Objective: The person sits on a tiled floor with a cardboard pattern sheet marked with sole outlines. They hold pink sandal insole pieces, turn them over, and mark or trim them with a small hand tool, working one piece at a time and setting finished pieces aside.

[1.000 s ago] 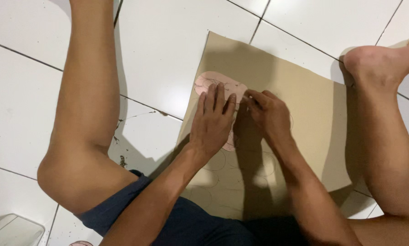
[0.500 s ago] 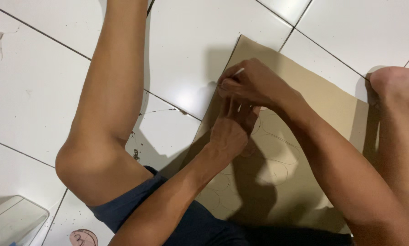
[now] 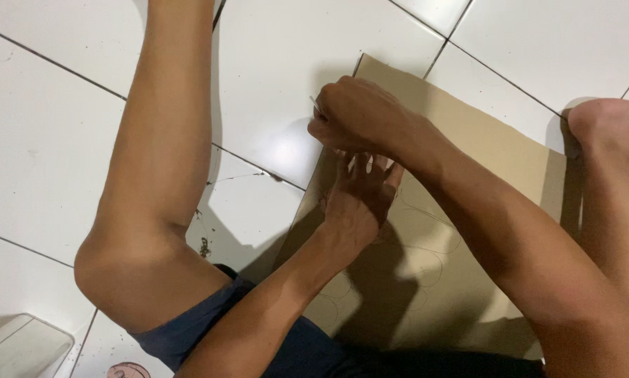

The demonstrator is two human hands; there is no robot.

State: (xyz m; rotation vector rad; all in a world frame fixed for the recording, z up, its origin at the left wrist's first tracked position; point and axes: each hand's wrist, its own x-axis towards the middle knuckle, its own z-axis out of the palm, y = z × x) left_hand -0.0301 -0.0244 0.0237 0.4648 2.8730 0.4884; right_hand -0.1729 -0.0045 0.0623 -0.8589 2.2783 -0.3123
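Note:
A brown cardboard sheet (image 3: 489, 147) lies on the white tiled floor between my bare legs. My left hand (image 3: 360, 206) rests palm down on it near its left edge, fingers spread. Whatever is under the palm is hidden. My right hand (image 3: 360, 115) crosses just above the left hand's fingertips, closed around a thin pale pen or pencil whose tip (image 3: 314, 105) pokes out at the cardboard's left edge. Faint curved outlines (image 3: 426, 259) are drawn on the cardboard nearer to me.
My left knee (image 3: 118, 266) is bent up at the left, and my right foot (image 3: 609, 133) sits on the cardboard's right edge. A pale translucent container (image 3: 20, 346) and a small pink object (image 3: 129, 369) lie at the bottom left.
My right hand has moved up and to the left across my left hand, toward the cardboard's left edge. The pink cut-out under my left hand a second ago is now covered.

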